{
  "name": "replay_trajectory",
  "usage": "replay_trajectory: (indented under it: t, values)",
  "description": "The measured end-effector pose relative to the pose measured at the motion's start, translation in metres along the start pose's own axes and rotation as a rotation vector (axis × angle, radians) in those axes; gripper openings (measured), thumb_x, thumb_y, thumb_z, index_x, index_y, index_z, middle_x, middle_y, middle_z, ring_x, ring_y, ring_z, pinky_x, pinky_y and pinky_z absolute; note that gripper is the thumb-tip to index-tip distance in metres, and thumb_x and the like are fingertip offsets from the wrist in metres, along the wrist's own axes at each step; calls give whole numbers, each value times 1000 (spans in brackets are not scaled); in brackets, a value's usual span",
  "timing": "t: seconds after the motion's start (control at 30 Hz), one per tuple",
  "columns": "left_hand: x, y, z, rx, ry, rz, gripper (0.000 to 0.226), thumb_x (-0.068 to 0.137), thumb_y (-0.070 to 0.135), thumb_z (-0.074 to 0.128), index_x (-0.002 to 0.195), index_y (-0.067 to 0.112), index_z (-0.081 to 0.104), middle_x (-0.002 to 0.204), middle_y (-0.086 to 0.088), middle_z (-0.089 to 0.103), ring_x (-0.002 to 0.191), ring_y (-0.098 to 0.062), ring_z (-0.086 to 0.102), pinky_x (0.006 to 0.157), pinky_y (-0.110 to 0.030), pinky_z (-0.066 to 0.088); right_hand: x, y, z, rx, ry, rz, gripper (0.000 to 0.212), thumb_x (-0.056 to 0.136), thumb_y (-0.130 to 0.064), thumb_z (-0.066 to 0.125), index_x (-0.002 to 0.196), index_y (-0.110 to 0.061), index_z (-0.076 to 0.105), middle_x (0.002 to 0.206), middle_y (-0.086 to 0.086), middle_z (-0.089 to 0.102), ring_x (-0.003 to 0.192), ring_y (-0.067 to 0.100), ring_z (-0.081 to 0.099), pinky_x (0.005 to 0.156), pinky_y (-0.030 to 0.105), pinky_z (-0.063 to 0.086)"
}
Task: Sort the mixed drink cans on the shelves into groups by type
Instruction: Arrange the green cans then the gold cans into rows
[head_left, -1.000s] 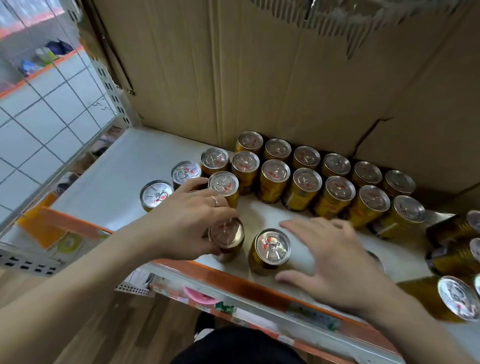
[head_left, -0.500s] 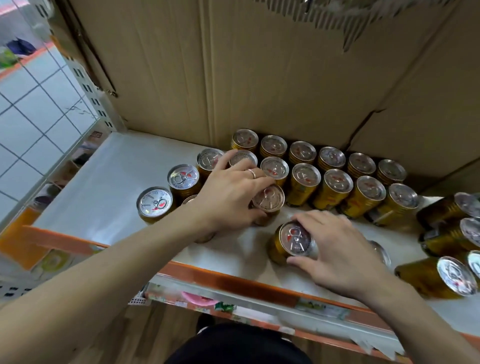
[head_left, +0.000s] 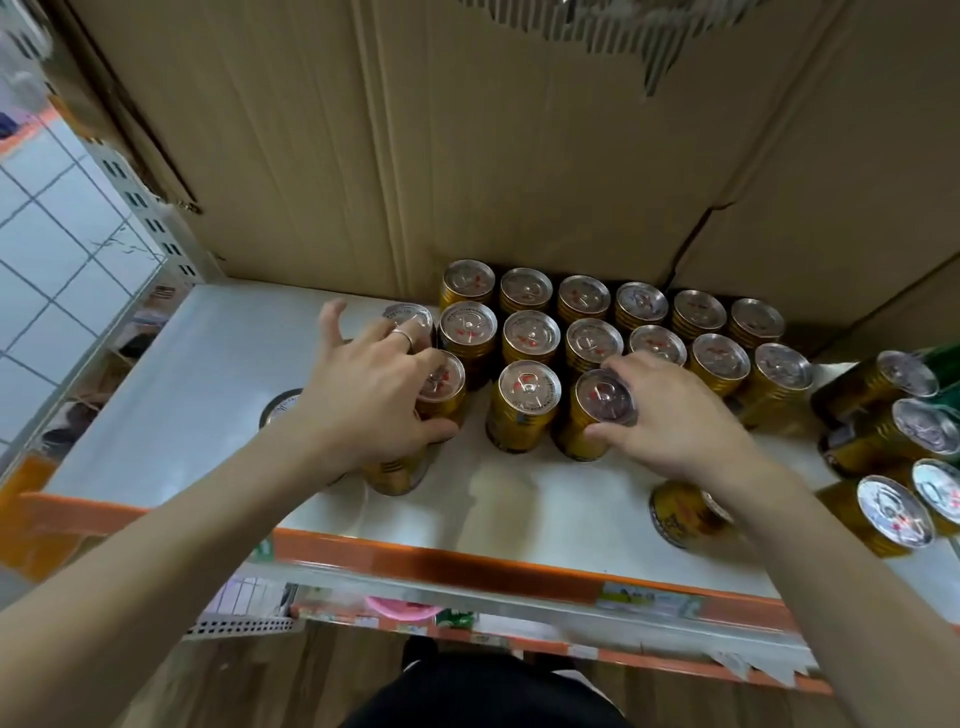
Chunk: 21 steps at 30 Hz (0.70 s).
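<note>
White shelf (head_left: 218, 395), cardboard-backed: gold cans being grouped.
Centre frame, rigid, slick cans (head_left: 524, 405) are best clasped round the rim; left hand (head_left: 374, 400) and right hand (head_left: 670, 415) are each clamped on one.

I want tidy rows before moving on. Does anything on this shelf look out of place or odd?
Yes. At the right edge, a green can sits among the gold cans, a different type. The cardboard backing behind the shelf is torn along its top, exposing the corrugation.
</note>
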<state>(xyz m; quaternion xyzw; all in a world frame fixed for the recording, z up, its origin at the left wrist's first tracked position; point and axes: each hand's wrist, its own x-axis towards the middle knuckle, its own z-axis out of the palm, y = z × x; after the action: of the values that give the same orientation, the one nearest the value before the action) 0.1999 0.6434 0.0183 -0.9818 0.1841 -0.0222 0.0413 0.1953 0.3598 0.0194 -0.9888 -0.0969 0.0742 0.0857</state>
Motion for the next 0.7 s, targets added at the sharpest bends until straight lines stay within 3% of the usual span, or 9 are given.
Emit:
replay_trajectory:
  t: [0.17, 0.27, 0.3, 0.37, 0.47, 0.57, 0.7]
  values:
    - [4, 22, 13, 61, 65, -49, 52, 79, 63, 57, 110, 22, 63, 126, -12, 57, 90, -32, 67, 108, -48, 23, 3, 5, 1, 27, -7, -15, 82, 77, -51, 77, 144, -16, 45, 136, 5, 52, 123, 27, 52, 102, 39, 43]
    - [6, 29, 21, -108, 172, -44, 20, 77, 33, 61, 86, 15, 65, 106, -10, 67, 69, -35, 64, 78, -42, 48, 3, 8, 3, 54, -5, -17, 83, 76, -52, 78, 143, -16, 46, 133, 4, 52, 122, 27, 52, 101, 39, 44]
    - [6, 31, 20, -190, 204, -27, 12, 73, 26, 64, 78, 15, 65, 95, -7, 68, 65, -35, 63, 65, -39, 50, 3, 9, 3, 60, -3, -19, 83, 75, -52, 78, 143, -17, 46, 133, 4, 53, 122, 27, 52, 100, 39, 45]
    - [8, 32, 20, -285, 258, 12, 11, 67, 14, 72, 68, 13, 62, 83, -4, 66, 61, -34, 60, 53, -32, 44, 4, 10, 2, 65, 11, -27, 83, 74, -52, 79, 142, -16, 48, 132, 5, 54, 121, 26, 53, 97, 37, 44]
    - [7, 29, 23, -383, 311, 15, 22, 66, 3, 78, 62, 10, 57, 83, -6, 64, 60, -35, 58, 54, -30, 38, 6, 10, 3, 74, 16, -30, 79, 73, -51, 81, 137, -15, 52, 127, 6, 56, 117, 25, 54, 94, 35, 45]
    - [2, 28, 29, -474, 360, -14, 22, 71, 3, 79, 64, 6, 58, 85, -6, 63, 62, -32, 57, 55, -32, 43, 4, 7, 5, 139, 66, -12, 78, 70, -56, 81, 131, -15, 55, 123, 4, 57, 113, 23, 55, 92, 35, 45]
    - [0, 30, 33, -499, 366, 7, 15, 76, 16, 75, 69, 6, 65, 88, -4, 68, 68, -31, 64, 60, -41, 53, -5, 2, 10, 260, 74, 28, 90, 70, -59, 79, 140, -19, 40, 136, 2, 51, 125, 21, 50, 101, 36, 44]
